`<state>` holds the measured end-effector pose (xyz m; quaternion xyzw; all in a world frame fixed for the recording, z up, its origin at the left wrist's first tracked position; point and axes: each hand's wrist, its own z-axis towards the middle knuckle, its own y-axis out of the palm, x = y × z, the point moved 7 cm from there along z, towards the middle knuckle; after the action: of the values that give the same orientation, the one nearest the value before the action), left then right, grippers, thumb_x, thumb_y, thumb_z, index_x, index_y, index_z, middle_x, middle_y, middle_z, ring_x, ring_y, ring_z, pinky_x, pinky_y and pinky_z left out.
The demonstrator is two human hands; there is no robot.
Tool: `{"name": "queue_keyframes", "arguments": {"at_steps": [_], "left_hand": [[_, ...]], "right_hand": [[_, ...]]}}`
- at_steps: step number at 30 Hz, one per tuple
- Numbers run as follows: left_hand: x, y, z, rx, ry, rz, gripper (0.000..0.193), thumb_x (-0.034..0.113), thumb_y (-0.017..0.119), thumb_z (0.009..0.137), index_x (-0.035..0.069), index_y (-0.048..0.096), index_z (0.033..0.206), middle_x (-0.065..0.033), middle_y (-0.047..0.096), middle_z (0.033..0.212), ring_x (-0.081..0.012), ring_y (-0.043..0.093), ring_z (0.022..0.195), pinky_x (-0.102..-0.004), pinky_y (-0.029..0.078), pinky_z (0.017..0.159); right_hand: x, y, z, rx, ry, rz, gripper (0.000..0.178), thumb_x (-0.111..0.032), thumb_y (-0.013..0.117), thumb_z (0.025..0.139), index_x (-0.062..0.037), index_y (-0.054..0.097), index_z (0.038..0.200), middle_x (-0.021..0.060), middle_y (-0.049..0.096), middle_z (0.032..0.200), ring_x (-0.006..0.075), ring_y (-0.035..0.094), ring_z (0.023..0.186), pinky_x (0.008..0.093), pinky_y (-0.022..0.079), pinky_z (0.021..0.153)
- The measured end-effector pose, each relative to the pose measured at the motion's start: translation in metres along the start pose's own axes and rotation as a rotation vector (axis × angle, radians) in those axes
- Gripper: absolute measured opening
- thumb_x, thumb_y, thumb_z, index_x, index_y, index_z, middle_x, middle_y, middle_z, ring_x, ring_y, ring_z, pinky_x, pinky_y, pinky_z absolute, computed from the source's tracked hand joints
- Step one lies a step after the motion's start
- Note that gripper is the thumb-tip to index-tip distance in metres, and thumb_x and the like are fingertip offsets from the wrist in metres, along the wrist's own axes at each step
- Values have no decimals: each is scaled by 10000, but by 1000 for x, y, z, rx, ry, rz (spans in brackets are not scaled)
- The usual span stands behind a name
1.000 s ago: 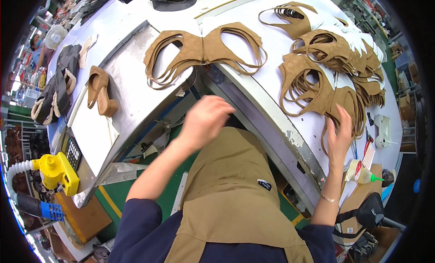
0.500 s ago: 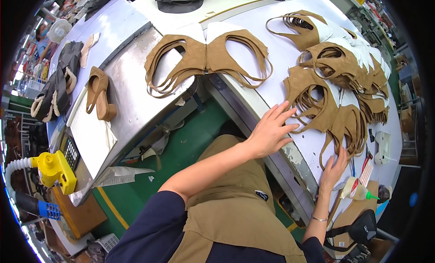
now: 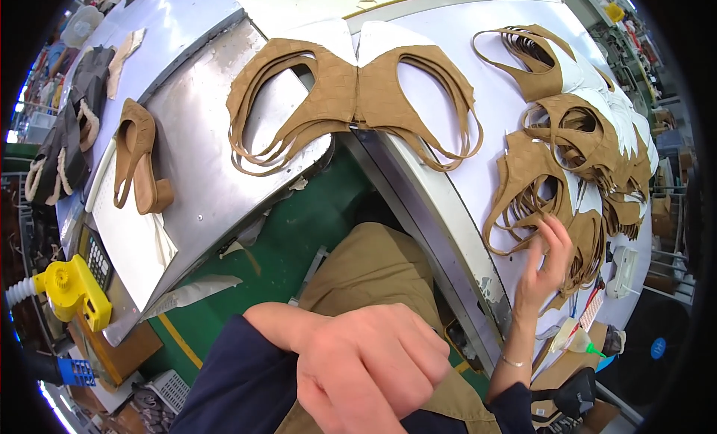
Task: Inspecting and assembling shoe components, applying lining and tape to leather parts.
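My left hand (image 3: 370, 367) is raised close in front of me, its fingers curled under; whatever they may hold is hidden. My right hand (image 3: 549, 262) is over the near end of a pile of brown shoe uppers (image 3: 601, 146) with white linings and looped straps. Its fingers are bent and apart from the thumb, with nothing seen gripped between them. Two stacks of similar brown uppers, one left (image 3: 321, 90) and one right (image 3: 385, 90), lie side by side across the joint between the metal-topped table and the white table, white linings at the far side.
A brown heeled slingback shoe (image 3: 142, 161) rests on the metal tabletop (image 3: 202, 180) by white paper sheets (image 3: 131, 232). Near the left edge are a yellow device (image 3: 75, 292) and a calculator (image 3: 97, 258). A bottle with a green nozzle (image 3: 579, 341) lies at the lower right.
My left hand has come away from the edge of the pile, back toward me, and its fingers have curled. My right hand has lifted slightly over the near uppers. The view has shifted a little.
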<state>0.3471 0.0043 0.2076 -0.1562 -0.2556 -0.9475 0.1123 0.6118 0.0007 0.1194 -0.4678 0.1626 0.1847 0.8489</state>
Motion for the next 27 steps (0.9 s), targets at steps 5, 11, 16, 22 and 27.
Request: {"name": "queue_keyframes", "arguments": {"at_steps": [5, 11, 16, 22, 27], "left_hand": [[9, -13, 0, 28, 52, -31, 143, 155, 685, 894, 52, 735, 980, -10, 497, 561, -142, 423, 442, -272, 316, 437], [19, -29, 6, -11, 10, -112, 121, 122, 679, 897, 48, 720, 983, -14, 507, 573, -146, 455, 445, -262, 315, 433], [2, -61, -34, 462, -180, -79, 218, 131, 585, 913, 15, 634, 734, -48, 564, 641, -184, 503, 563, -322, 508, 571], [-71, -168, -127, 1083, -684, 293, 232, 95, 519, 954, -2, 521, 1165, -58, 573, 869, -120, 549, 731, -346, 536, 779], [-81, -192, -138, 1205, -611, 305, 307, 125, 527, 967, -15, 471, 1235, -135, 615, 1060, -169, 613, 850, -399, 548, 858]], "right_hand": [[-85, 98, 76, -295, -138, 343, 212, 9, 604, 855, 18, 651, 1061, 141, 661, 1011, 235, 638, 904, 322, 503, 790], [-82, 191, 115, -522, 153, 435, 279, -74, 684, 834, 37, 630, 1084, 80, 626, 880, 165, 583, 777, 293, 486, 733], [-60, 219, 101, -527, 258, 789, 260, -74, 699, 840, 16, 646, 1078, -17, 595, 848, 59, 510, 743, 216, 447, 669], [-57, 223, 92, -563, 313, 845, 241, -24, 627, 912, 20, 609, 1148, 17, 633, 999, 70, 563, 888, 219, 461, 824], [-60, 219, 91, -493, 250, 871, 247, -55, 602, 907, 31, 633, 1136, 38, 662, 943, 89, 576, 835, 242, 480, 770]]}}
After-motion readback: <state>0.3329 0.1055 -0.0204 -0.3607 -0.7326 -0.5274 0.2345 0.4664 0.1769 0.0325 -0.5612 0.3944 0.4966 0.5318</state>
